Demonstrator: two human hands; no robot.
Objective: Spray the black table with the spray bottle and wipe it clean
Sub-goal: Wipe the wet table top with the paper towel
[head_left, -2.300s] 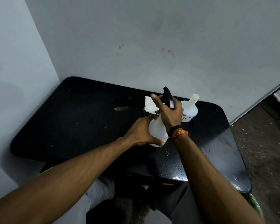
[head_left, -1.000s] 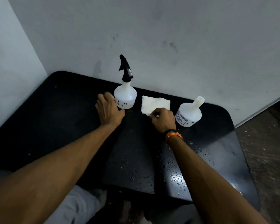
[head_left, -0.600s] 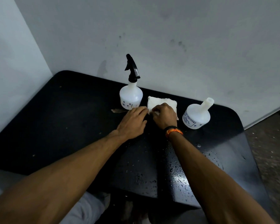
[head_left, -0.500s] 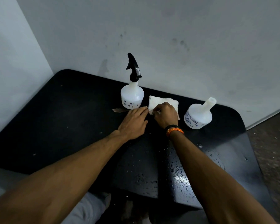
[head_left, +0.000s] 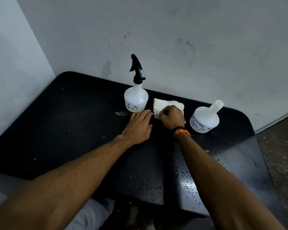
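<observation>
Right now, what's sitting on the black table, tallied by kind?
Spray bottle with black trigger: 1
White bottle, no trigger head: 1
White cloth, under the right hand: 1
Small brown scrap: 1
Total: 4

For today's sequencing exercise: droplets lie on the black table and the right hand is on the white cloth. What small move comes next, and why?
Probably the right hand drags the white cloth toward the droplets, which remain unwiped.
</observation>
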